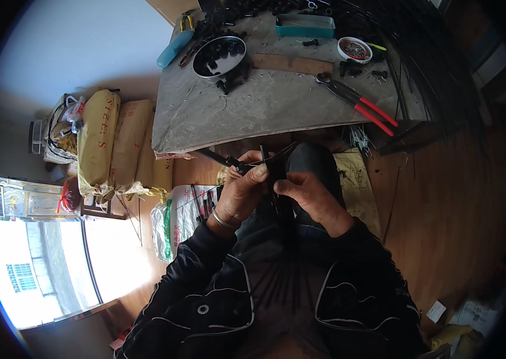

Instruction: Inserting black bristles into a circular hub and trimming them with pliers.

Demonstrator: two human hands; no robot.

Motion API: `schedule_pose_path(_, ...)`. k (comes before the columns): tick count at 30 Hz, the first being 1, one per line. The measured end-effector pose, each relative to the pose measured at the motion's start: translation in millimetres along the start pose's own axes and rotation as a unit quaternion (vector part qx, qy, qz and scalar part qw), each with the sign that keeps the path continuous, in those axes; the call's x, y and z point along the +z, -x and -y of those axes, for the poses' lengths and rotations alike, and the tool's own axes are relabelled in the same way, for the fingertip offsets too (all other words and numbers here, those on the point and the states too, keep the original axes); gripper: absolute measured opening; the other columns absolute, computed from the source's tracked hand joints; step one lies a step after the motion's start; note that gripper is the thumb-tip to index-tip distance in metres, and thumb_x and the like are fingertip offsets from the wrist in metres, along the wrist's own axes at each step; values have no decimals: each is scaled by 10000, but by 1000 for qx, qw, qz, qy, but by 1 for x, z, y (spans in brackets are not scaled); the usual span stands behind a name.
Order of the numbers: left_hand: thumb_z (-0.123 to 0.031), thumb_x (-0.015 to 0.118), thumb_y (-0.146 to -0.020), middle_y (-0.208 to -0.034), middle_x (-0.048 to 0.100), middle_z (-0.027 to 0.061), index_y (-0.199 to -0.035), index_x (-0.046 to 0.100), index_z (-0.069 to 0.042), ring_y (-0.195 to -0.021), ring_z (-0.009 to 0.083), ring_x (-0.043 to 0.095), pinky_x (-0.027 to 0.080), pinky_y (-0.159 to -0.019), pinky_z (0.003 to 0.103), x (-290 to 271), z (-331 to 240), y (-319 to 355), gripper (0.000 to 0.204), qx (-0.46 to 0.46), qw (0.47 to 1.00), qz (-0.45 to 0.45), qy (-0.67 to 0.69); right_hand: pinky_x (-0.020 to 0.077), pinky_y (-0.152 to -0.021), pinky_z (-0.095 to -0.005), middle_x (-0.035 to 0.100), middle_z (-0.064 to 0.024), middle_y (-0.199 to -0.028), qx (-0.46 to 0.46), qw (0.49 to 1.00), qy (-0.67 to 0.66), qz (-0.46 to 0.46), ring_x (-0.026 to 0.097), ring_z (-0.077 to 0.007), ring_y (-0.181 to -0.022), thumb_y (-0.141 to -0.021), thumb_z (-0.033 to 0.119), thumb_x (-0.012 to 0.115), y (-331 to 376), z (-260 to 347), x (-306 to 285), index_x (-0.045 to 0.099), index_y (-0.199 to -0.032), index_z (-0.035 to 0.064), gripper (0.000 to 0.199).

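Note:
My left hand (242,190), with a metal bangle at its wrist, grips a short black rod (264,153) that sticks up past the thumb. Beyond these fingers a darker black piece (220,158) slants toward the table's front edge. My right hand (310,197) is close beside the left, over my lap. Its thumb and fingers are pressed together at the dark area between the hands; what they hold is too dark to make out. Thin wire-like strands (285,151) fan out above the fingers, near my knee.
On the grey table (283,107) are red-handled pliers (357,105), a round bowl (219,57) of black parts, a teal tray (305,26), and a small white dish (354,50). Long black rods (432,60) hang over the right side. Yellow sacks (98,140) stand left.

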State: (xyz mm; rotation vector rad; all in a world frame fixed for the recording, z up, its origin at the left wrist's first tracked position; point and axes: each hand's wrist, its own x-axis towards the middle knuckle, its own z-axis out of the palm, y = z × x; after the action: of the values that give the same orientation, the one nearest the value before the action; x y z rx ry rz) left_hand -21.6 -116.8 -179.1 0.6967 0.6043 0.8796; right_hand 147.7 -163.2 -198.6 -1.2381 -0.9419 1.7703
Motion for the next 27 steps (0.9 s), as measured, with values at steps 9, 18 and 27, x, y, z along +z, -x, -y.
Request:
schedule_pose_path(9,-130,681,-870,-778,636,9,-981,618,-57,-625,71,567,462,-562,203,17,-8,5,147,37,988,-58,-139,427,-616,-205,609,-4,-803,-167,985,-32,-38,536,-57,-703,-864,221,716,0,-3,18,618,-971,-5,269)
schedule_pose_path(18,-313,557,-958,-731,576,-5,-1042,610,-5,-600,79,520,425,-546,211,-1,-14,-4,323,89,974,-87,-189,515,-639,-251,598,-47,-851,-199,968,-139,-55,599,-115,-694,-894,44,630,6,19,40,465,-1210,6,358)
schedule_pose_path(27,-398,434,-1006,-967,595,84,-1169,518,-6,-918,201,580,460,-842,340,10,-50,-45,433,-33,998,53,24,476,-574,-255,566,-34,-800,-182,977,-104,-46,556,-114,-643,-910,86,616,6,19,41,473,-1191,25,322)
